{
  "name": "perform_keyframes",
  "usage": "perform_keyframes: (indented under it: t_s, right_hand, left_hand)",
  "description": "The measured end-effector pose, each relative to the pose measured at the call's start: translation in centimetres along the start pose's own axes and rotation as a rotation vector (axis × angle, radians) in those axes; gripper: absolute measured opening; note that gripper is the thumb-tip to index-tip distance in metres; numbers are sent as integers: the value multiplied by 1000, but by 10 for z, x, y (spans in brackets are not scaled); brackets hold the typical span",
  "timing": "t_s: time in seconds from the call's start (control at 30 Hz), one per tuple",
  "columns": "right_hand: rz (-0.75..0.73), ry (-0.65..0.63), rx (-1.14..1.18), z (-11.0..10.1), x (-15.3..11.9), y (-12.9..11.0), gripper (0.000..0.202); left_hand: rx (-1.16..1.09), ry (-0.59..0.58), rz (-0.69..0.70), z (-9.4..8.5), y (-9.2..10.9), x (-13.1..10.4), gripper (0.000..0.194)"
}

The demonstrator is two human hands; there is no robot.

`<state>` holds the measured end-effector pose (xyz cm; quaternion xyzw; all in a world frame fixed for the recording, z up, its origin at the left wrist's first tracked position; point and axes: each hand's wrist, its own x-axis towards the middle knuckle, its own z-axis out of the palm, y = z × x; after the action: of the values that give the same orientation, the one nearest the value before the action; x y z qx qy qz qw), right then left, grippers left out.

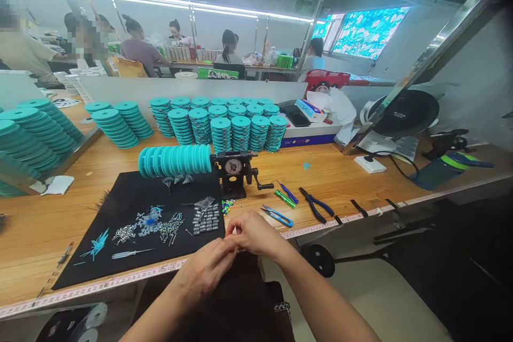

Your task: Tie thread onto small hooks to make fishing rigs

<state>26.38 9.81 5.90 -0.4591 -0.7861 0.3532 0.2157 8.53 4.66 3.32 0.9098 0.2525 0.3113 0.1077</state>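
My left hand (206,267) and my right hand (253,232) meet at the table's front edge, fingers pinched together; what they hold is too small to make out. Just left of them, a black mat (132,192) carries grey metal pieces (206,219), pins (172,228), small clear parts (149,221), blue sticks (97,244) and a clear-handled screwdriver (131,253). Beyond my hands stands a black hand-cranked winder (233,171) with turquoise spools (175,161) on its shaft. Coloured beads (228,206) lie at its base.
Blue snips (277,216), a green tool (285,199), a blue pen-like tool (288,192) and pliers (316,204) lie right. Stacked turquoise spools (220,133) line the back. A power strip (369,164) and black fan (405,113) are farther right. Several people sit beyond the partition (192,87).
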Motion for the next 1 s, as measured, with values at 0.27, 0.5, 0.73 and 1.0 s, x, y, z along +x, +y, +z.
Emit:
perform_keyframes:
  t_s: [0.27, 0.5, 0.73, 1.0]
  right_hand:
    - [7, 602, -28, 0, -43, -21, 11]
    - [298, 269, 704, 43, -81, -17, 19]
    - [-202, 537, -167, 39, -82, -30, 19]
    - [-12, 128, 7, 5, -19, -13, 10]
  left_hand:
    - [-318, 262, -470, 12, 15, 5, 14]
    - [-562, 337, -651, 3, 20, 3, 12]
    - [-347, 243, -494, 0, 15, -2, 11]
    - [65, 74, -8, -8, -9, -8, 23]
